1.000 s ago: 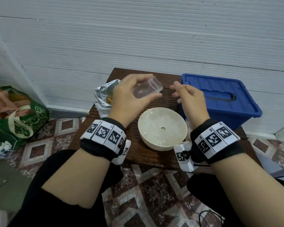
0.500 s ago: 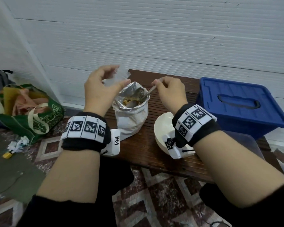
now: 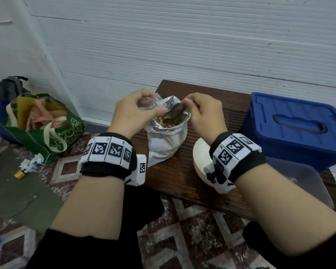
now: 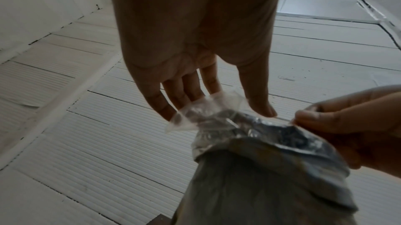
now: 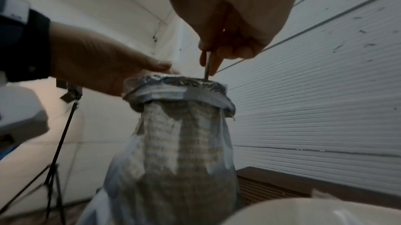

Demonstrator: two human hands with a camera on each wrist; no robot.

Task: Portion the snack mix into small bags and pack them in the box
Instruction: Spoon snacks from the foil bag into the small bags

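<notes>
A foil-lined snack bag (image 3: 166, 144) stands open on the wooden table (image 3: 173, 175), with brown snack mix (image 3: 170, 124) showing inside. My left hand (image 3: 133, 113) pinches a small clear bag (image 3: 153, 104) at the snack bag's left rim. The left wrist view shows that small clear bag (image 4: 201, 114) at my fingertips, against the foil rim (image 4: 271, 141). My right hand (image 3: 203, 111) grips a metal spoon (image 3: 175, 113) whose bowl dips into the mix. The spoon handle (image 5: 208, 67) drops straight from my curled fingers into the snack bag (image 5: 182, 142). The blue box (image 3: 291, 131) sits lidded at the right.
A white bowl (image 3: 199, 155) sits under my right wrist near the table's front edge. A clear plastic tub (image 3: 303, 183) lies at the front right. A green shopping bag (image 3: 52, 133) and crumpled paper (image 3: 32, 162) are on the tiled floor to the left.
Both hands moved from above the white bowl to the snack bag. The right hand, empty a second ago, now holds the spoon, which has gone deeper into the mix. The left hand keeps the clear bag.
</notes>
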